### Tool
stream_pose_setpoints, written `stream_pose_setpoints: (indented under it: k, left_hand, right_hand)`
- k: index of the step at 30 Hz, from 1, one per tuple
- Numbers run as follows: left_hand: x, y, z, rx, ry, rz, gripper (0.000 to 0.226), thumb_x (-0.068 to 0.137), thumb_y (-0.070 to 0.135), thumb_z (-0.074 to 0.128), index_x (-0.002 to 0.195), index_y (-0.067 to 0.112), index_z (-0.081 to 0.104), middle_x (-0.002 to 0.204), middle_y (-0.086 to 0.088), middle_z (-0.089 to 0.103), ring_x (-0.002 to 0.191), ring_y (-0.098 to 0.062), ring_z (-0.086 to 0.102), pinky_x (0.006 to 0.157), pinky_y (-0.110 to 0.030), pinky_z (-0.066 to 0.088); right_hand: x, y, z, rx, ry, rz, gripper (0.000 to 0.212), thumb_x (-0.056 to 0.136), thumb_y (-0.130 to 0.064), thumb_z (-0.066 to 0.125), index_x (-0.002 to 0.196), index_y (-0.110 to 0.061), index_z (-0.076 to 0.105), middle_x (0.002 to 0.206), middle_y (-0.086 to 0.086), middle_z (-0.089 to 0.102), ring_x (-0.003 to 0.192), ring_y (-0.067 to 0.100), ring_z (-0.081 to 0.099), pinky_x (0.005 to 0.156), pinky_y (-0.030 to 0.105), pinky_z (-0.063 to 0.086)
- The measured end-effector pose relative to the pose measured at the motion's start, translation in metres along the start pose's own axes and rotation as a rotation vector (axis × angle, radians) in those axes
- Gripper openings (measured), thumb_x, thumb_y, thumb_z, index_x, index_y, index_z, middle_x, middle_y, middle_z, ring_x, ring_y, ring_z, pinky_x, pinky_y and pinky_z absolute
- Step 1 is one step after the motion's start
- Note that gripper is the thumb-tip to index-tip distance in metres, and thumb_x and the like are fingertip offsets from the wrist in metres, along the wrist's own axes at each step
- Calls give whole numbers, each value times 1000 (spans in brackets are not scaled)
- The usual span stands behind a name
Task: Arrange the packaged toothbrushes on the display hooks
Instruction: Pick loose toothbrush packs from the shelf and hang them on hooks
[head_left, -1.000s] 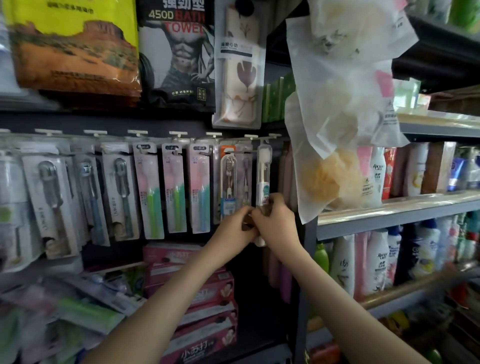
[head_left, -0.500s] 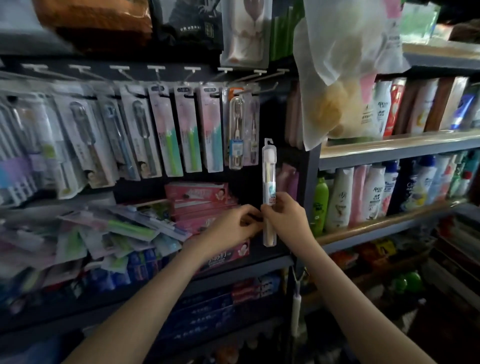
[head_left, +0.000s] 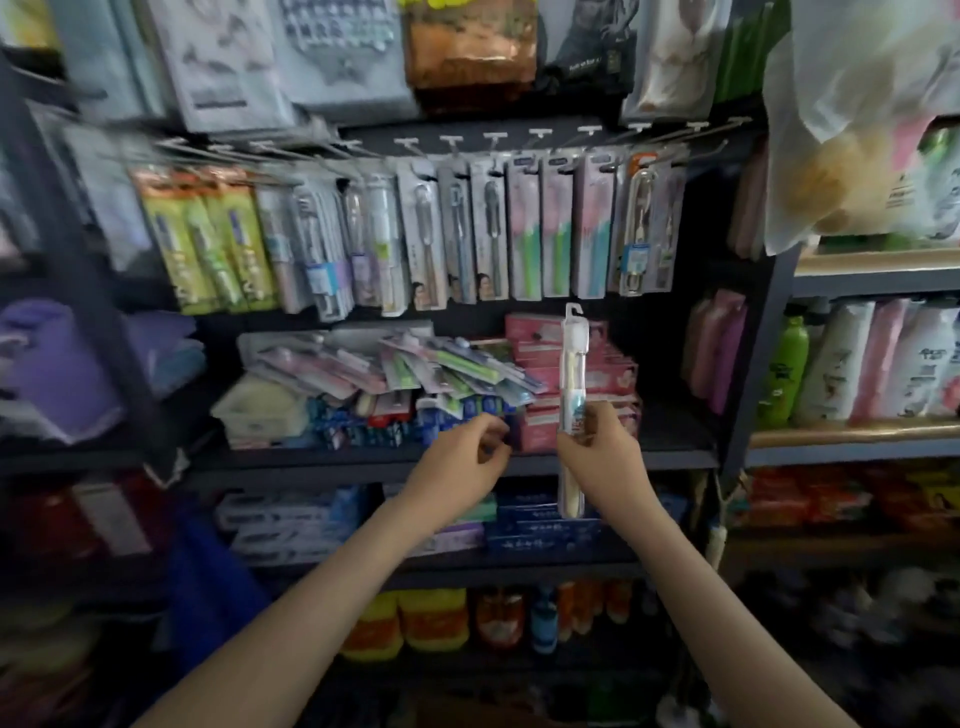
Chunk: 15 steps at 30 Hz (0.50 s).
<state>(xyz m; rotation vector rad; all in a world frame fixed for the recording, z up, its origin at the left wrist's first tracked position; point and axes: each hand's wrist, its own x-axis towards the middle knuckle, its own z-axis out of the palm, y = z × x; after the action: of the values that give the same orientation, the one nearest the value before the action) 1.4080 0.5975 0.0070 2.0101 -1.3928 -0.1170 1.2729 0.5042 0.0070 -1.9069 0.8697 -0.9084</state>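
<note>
Toothbrush pack (head_left: 574, 374) | right hand (head_left: 602, 452) grips | left hand (head_left: 467, 447) released, curled, seemingly empty

Stacked pink boxes (head_left: 613, 379), green bottle (head_left: 788, 364), purple bundle (head_left: 49, 374).
</note>
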Motion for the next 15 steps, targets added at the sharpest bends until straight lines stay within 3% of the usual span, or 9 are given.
stream_pose_setpoints:
  k: [4,11,15]
  left_hand:
    - [-27,-27,-51,24,128,-40,29,96,27,51,124,19,52,113,4,61,89,-8,59,74,-23,49]
    - [-54,-109,-139,90,337,-94,28,94,24,53,121,16,53,112,0,60,92,-15,60,81,-40,53]
    - [-49,-170,-203,241,393,-84,37,93,21,52,129,16,48,120,-5,54,103,-20,55,83,-34,47]
  right_hand:
    - [-13,-38,41,-19,-104,-95,49,92,-16,55,137,-11,36,78,-9,53,64,3,50,45,8,38]
    - [-12,-95,131,-10,-197,-203,46,92,-14,55,135,-13,39,75,-3,56,60,8,51,45,10,37]
    - [7,-128,200,-5,-190,-244,40,91,-16,57,129,-14,44,80,-1,58,66,12,54,49,16,39]
